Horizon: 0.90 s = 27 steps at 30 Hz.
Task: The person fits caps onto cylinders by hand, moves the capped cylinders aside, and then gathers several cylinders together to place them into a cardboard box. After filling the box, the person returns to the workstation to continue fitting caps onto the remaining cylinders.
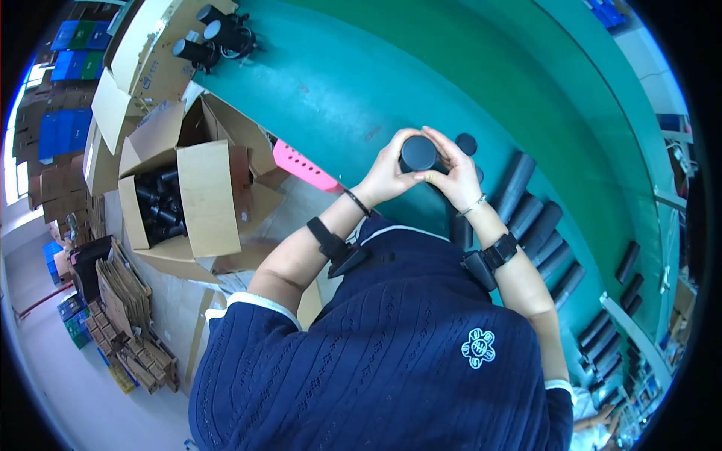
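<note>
A black cylindrical part with a flat round top [418, 152] is between my two hands over the green table. My left hand [386, 174] wraps around its left side, with fingers curled. From the other side, my right hand [456, 174] closes on it, thumb toward the near edge and fingers along the far side. The two hands nearly meet around it. A small black round cap [466, 143] lies just beyond my right hand. To the right, several black tubes [516, 184] lie side by side on the table. The lower part of the held piece is hidden.
An opened cardboard box [208, 197] with black parts inside stands at the left, below the table edge. Several black cylindrical assemblies [226, 36] stand at the table's far left. A pink perforated strip [304, 167] runs along the edge. Another person [598, 425] is at the lower right.
</note>
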Tool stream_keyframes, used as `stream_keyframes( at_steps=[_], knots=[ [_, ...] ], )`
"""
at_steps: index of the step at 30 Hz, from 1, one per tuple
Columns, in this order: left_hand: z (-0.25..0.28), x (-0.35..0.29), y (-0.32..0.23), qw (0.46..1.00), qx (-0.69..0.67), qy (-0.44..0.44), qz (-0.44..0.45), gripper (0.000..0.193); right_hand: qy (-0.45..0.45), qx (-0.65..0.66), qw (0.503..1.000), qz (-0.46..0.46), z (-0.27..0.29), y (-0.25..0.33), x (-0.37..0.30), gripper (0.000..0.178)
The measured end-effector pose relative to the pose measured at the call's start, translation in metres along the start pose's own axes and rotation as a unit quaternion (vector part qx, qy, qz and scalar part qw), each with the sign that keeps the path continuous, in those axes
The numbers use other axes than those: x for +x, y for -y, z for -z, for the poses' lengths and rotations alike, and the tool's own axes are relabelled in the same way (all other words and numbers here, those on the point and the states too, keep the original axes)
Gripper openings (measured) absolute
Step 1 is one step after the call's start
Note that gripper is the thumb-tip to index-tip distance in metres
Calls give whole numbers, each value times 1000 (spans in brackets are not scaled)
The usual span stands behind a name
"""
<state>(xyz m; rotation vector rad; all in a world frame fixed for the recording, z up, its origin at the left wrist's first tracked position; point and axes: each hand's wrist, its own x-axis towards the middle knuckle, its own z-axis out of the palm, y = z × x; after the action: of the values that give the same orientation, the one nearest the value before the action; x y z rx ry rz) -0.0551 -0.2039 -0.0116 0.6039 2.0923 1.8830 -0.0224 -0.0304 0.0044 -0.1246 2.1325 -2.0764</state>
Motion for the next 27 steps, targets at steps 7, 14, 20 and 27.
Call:
stream_keyframes(
  at_steps=[7,14,20,27],
  knots=[
    [-6,13,-59,993,-47,107,-33,63,22,-29,997,65,39,7,-23,103],
    [-47,40,-80,977,-42,179,-106,65,-165,-311,929,117,82,21,-63,65],
    [-90,53,-69,948,-195,252,-3,72,-257,-453,843,133,123,31,-100,65],
    [-138,69,-70,938,-209,276,17,74,-287,-478,821,123,174,26,-127,65]
  ],
)
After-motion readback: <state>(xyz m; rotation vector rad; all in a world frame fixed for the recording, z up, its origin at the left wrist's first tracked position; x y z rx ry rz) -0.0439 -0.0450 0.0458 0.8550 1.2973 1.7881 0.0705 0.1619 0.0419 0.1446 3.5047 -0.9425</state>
